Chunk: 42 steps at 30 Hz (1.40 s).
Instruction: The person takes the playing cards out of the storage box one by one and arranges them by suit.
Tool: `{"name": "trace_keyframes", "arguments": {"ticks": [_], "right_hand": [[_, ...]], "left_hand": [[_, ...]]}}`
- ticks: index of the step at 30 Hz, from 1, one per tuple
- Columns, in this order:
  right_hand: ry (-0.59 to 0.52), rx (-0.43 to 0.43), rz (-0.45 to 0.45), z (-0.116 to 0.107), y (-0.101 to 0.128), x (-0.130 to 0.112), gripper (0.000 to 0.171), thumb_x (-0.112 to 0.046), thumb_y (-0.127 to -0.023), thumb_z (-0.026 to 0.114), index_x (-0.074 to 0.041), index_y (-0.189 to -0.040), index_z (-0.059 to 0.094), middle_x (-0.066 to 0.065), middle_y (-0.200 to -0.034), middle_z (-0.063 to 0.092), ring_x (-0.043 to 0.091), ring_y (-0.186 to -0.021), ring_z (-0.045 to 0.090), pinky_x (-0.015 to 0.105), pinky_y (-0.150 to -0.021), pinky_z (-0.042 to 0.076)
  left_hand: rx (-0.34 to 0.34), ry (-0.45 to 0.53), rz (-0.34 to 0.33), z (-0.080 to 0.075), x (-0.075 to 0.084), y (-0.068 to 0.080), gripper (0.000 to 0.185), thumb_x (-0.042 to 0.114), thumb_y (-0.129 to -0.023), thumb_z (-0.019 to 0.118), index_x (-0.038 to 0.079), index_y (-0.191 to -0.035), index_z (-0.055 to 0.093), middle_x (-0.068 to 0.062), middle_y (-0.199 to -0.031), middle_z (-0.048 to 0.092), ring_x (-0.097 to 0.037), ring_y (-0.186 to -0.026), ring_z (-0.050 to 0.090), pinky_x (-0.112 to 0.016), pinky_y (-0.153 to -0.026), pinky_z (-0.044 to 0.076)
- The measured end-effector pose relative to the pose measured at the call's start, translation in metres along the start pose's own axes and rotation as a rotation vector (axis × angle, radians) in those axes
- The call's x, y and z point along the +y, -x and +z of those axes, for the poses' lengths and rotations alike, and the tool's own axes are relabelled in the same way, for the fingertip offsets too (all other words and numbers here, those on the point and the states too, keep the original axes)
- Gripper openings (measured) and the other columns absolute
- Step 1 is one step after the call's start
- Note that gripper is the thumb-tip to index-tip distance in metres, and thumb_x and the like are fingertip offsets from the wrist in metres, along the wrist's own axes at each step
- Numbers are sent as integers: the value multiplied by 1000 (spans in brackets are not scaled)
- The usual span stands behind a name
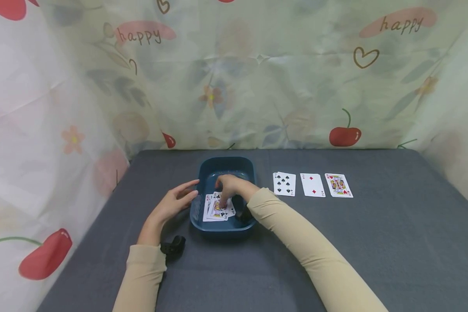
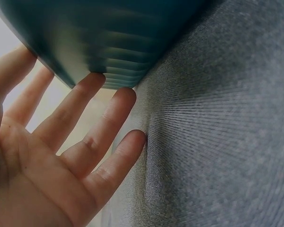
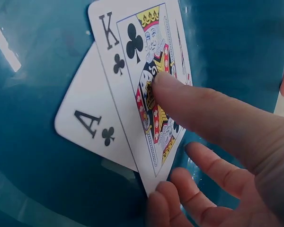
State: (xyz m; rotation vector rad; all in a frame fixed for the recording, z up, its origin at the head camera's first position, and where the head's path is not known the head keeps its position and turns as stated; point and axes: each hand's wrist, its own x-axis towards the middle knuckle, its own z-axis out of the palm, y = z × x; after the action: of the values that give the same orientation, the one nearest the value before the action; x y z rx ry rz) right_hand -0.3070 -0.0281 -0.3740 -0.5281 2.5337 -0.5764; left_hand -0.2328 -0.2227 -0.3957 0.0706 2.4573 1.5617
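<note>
right fingers point(image 3: 203, 106) on club king point(image 3: 142, 90), in blue tray point(image 1: 227, 232) — left fingers point(image 2: 66, 113) outside

Tray point(image 1: 227, 231) on tbl point(image 1: 394, 247), curtain point(image 1: 234, 86) behind; L hand point(image 1: 170, 206) at tray's L side, R hand point(image 1: 230, 187) in tray on K clubs point(image 3: 149, 113), A clubs point(image 3: 87, 116) under; R of tray, L-to-R: spade card point(image 1: 284, 184), 2 diamonds point(image 1: 313, 185), face card point(image 1: 338, 186)

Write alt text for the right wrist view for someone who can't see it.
Right hand with its thumb on the king of clubs and fingertips curled at the card's edge. The ace of clubs shows partly beneath, inside a blue tray.
</note>
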Motion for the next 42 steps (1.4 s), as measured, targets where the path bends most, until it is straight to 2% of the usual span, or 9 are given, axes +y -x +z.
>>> {"name": "trace_keyframes", "arguments": {"ticks": [6,13,20,24,32,39,42], "right_hand": [[17,2,13,-1,1,0,58,-20,-69,83,-10,-118,54,9,-119,57,21,-100,52,37,-96,46],[21,25,-13,-2,1,1,48,-20,-68,83,-10,-106,56,8,-109,57,20,-94,52,31,-83,47],[-90,96,-92,-8,3,4,36,-12,-73,78,-7,-103,58,8,-98,59,17,-82,55,22,-65,45],[-183,133,-143,-14,7,3,31,-9,-78,73,-6,-106,60,10,-96,63,18,-83,59,22,-67,49],[-273,178,-230,-27,18,2,17,-10,-86,66,-9,-103,65,11,-100,66,19,-88,61,26,-76,52],[-338,193,-286,-38,28,9,18,-11,-87,64,-6,-105,66,12,-101,68,17,-84,61,22,-71,51],[-373,200,-284,-43,31,13,19,-11,-88,63,-6,-106,66,13,-101,69,16,-80,60,21,-66,50]], "left_hand": [[2,-11,6,0,0,-1,50,34,-95,53,27,-142,38,-16,-144,42,-33,-129,47,-49,-105,41],[4,-10,-3,1,0,-1,50,34,-95,53,27,-142,39,-16,-144,42,-33,-129,46,-49,-106,40],[-1,-20,-32,0,0,0,52,39,-94,53,30,-142,38,-14,-146,40,-32,-130,45,-49,-107,38],[-2,-10,-32,0,1,1,52,38,-94,53,29,-142,38,-15,-145,41,-33,-130,45,-50,-107,38],[3,-11,-31,0,-1,0,52,39,-94,53,29,-142,37,-15,-145,41,-34,-131,44,-51,-108,37],[-10,-13,-49,3,31,21,55,37,-94,53,21,-144,36,-19,-146,38,-36,-132,41,-51,-108,35],[-7,-7,-52,3,25,16,56,38,-93,54,23,-144,36,-19,-146,38,-36,-132,42,-50,-108,35]]}}
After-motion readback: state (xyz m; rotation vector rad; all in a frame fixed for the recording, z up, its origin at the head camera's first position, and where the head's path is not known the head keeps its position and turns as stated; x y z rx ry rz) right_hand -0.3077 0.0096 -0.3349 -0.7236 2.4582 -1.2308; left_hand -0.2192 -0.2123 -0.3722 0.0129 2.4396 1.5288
